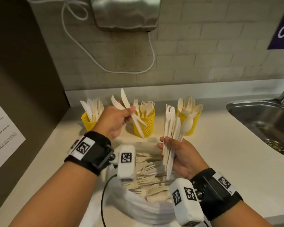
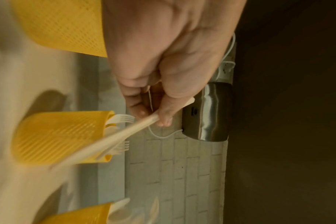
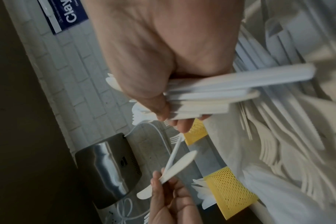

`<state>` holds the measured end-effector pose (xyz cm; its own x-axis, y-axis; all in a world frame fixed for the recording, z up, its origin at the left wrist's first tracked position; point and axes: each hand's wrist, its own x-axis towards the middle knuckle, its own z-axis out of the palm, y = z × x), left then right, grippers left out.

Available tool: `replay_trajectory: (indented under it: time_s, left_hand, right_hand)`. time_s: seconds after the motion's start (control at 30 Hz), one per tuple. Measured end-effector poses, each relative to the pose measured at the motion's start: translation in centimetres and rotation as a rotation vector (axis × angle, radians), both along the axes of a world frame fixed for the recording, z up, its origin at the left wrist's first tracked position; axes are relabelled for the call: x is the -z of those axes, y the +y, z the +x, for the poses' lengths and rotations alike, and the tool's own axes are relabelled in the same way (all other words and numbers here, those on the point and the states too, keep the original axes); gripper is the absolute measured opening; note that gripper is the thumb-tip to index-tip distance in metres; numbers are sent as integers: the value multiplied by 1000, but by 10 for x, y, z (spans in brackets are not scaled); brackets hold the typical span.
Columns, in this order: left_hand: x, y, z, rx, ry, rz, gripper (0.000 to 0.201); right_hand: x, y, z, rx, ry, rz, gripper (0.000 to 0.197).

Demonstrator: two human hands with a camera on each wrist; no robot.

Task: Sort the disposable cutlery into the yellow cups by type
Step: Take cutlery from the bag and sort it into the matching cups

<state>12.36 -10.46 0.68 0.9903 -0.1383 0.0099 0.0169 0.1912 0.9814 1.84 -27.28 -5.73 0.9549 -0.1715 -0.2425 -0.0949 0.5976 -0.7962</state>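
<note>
Three yellow mesh cups stand in a row at the back of the counter: the left cup [image 1: 88,122] holds knives, the middle cup [image 1: 146,124] holds forks, the right cup [image 1: 191,122] holds spoons. My left hand [image 1: 116,119] is raised between the left and middle cups and pinches a knife [image 1: 126,98] and a fork [image 1: 116,102], crossed. My right hand [image 1: 179,153] grips a mixed bundle of cutlery [image 1: 171,128] upright in front of the right cup. A white bag of loose cutlery [image 1: 147,185] lies open below both hands.
A steel sink [image 1: 266,122] with a tap is set into the counter at the right. A metal dispenser [image 1: 125,13] with a white cord hangs on the tiled wall above the cups. A brown panel with a paper notice [image 1: 2,133] bounds the left side.
</note>
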Motion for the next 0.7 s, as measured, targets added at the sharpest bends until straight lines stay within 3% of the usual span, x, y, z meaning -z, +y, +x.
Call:
replay_trajectory:
  time_s: [0.17,0.33,0.43,0.57,0.7]
  left_hand:
    - [-17,-12,35,-146,-238,153,33]
    - [-8,-29,57,-238,-291,247,32]
    - [-2,-37,65,-259,-345,424,29]
    - [4,-42,74,-132,-235,553,44]
    - [6,-45,75,-20,-137,552,26]
  right_hand:
    - [0,-9,-8,-4,-18,-20,31]
    - [2,-13,-13,8,-11,-30,29]
    - [3,-17,-16,7,-13,-52,23]
    - [5,-23,-18,18,-7,-70,17]
    - [6,-25,-18,18,1,-73,15]
